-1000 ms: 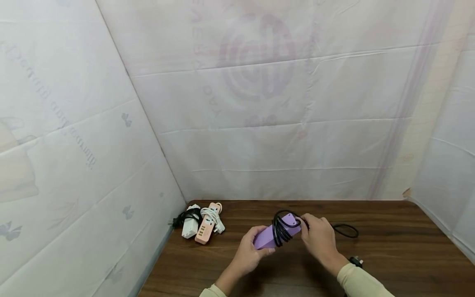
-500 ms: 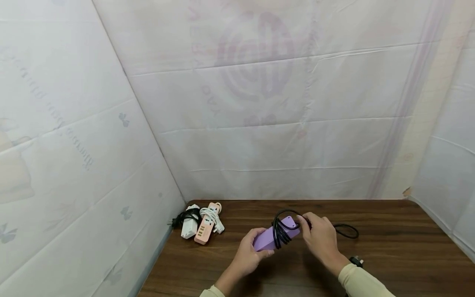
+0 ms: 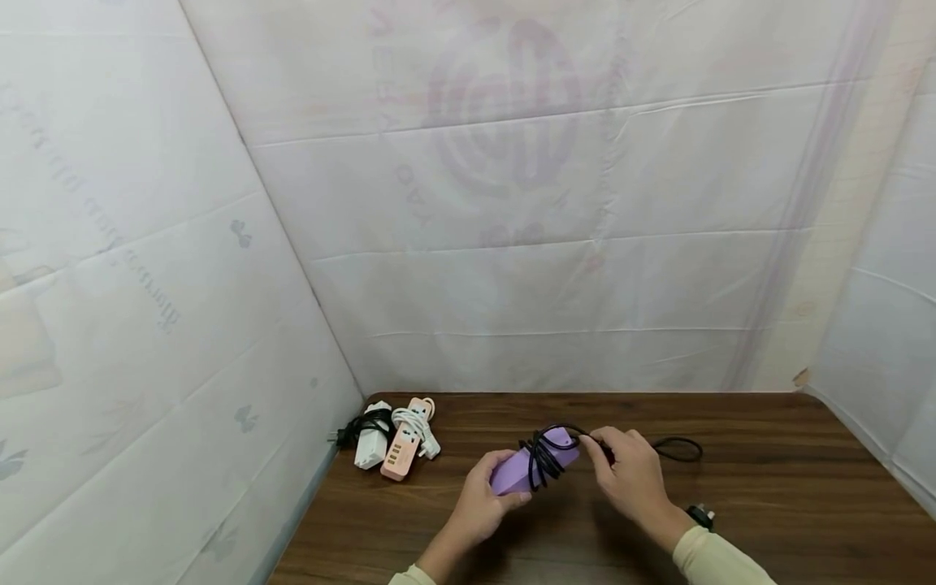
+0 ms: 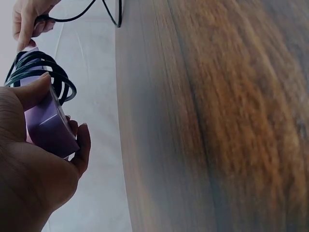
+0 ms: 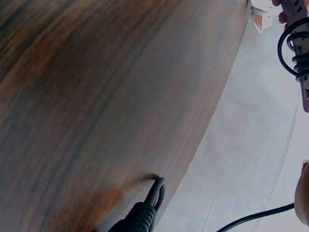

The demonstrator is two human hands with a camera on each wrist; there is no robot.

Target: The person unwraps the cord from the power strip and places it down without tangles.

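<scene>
The table (image 3: 768, 504) was dark wood-grain, smooth with a soft sheen. The purple power strip (image 3: 512, 471) looked like plastic, faintly glossy; its black cord (image 3: 544, 459) seemed rubbery and matt, though the wrist views blurred it. The backdrop sheets (image 3: 556, 244) were thin white cloth or plastic film, creased.

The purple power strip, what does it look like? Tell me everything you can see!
The purple power strip is a long, smooth block that looks like lilac plastic. It is lifted above the wooden table, tilted with its far end higher. The left hand grips its near end, thumb on top. A black cord is coiled round its far half in several loops. The right hand pinches the cord beside that end; the rest trails to a black plug on the table. Its sockets are hidden.
</scene>
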